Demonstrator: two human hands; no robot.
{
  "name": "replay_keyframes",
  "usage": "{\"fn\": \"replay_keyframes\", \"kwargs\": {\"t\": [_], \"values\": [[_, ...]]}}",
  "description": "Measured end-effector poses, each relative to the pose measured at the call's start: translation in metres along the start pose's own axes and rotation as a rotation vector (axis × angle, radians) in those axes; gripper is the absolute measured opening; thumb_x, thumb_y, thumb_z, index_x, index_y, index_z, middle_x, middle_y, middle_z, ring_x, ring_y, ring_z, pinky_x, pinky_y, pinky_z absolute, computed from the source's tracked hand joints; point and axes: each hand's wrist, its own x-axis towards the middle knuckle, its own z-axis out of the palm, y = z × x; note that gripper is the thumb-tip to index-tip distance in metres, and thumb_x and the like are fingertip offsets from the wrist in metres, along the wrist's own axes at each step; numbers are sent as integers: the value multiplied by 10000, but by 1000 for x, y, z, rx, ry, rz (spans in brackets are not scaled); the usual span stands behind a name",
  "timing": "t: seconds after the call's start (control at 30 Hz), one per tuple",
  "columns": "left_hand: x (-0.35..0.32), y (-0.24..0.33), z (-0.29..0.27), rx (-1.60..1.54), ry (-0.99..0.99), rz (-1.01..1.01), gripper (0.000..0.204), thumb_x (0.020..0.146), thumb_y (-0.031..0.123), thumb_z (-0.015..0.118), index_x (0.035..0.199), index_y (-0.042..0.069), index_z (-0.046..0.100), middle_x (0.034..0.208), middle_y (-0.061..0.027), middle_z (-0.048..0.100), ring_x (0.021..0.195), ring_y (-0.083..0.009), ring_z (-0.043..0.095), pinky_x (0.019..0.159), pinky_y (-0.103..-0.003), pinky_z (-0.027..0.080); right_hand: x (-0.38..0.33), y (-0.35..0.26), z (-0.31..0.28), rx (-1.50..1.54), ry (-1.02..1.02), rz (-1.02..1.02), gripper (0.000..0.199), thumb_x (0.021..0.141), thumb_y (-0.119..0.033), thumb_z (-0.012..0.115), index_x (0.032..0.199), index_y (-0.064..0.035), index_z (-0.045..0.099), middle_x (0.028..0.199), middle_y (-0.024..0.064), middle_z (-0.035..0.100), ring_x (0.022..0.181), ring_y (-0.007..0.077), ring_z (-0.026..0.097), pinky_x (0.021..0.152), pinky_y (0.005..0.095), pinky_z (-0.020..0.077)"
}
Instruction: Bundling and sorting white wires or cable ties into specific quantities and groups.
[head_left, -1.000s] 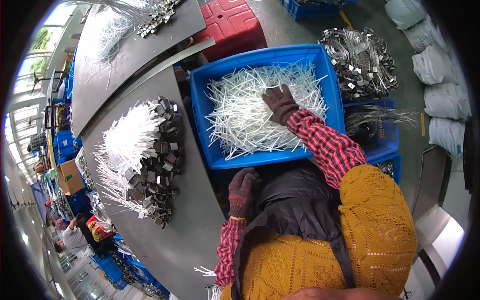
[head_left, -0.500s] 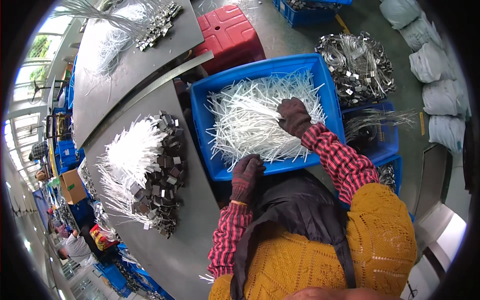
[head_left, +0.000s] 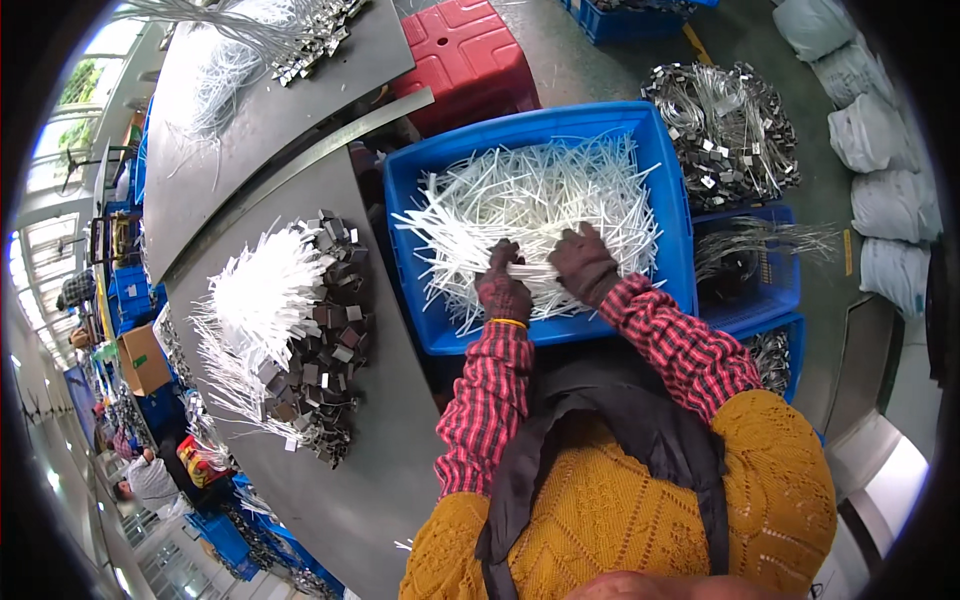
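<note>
Here we are looking down at a blue bin [head_left: 672,210] crowded between the grey desk [head_left: 400,440] on the left and stacked blue crates [head_left: 760,300] on the right, leaving our arms little open room beyond the bin's near rim. Our own shoulders and dark strap are covering the floor below, and the fisheye edge is bending everything far off. Both gloved hands are resting in the white strips [head_left: 540,200]: the left hand [head_left: 503,292] and right hand [head_left: 583,265] are curling their fingers around a bunch of strips at the pile's near side
</note>
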Motion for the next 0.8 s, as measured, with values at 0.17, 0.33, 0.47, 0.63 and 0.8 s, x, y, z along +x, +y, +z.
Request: {"fn": "replay_keyframes", "kwargs": {"t": [0.17,0.33,0.47,0.63,0.8], "values": [[23,18,-26,-993,96,-444,255,857,22,698,1079,-45,593,979,-163,680,895,-268,694,862,-371,584,-27,48,-43,372,-169,20,810,731,-505,748,1398,-116,505,1300,142,609,1195,309,561,1046,435,383],[16,34,-41,-813,-143,-343,260,853,48,688,1073,-44,585,935,-166,697,868,-286,701,855,-398,564,7,66,-73,1021,-10,213,978,759,-509,759,1475,13,345,1407,248,498,1328,353,470,1115,404,356],[14,22,-33,-641,-302,-308,206,884,109,670,1034,-29,638,923,-126,701,846,-240,689,828,-351,540,41,51,-63,1052,-122,233,1118,708,-467,800,1531,-2,204,1519,246,366,1406,360,371,1148,376,316],[14,4,-13,-69,-475,-142,224,923,208,654,1073,42,656,901,-103,705,777,-166,672,672,-326,526,65,-10,-41,1230,41,406,926,643,-392,847,1401,-58,434,1058,178,694,946,305,676,818,395,556],[17,8,3,9,-511,-287,262,915,290,652,1059,72,669,845,-125,693,712,-225,674,628,-364,511,62,-11,-52,2168,436,623,432,828,-249,767,1150,5,630,823,85,678,795,204,661,802,362,535]]}}
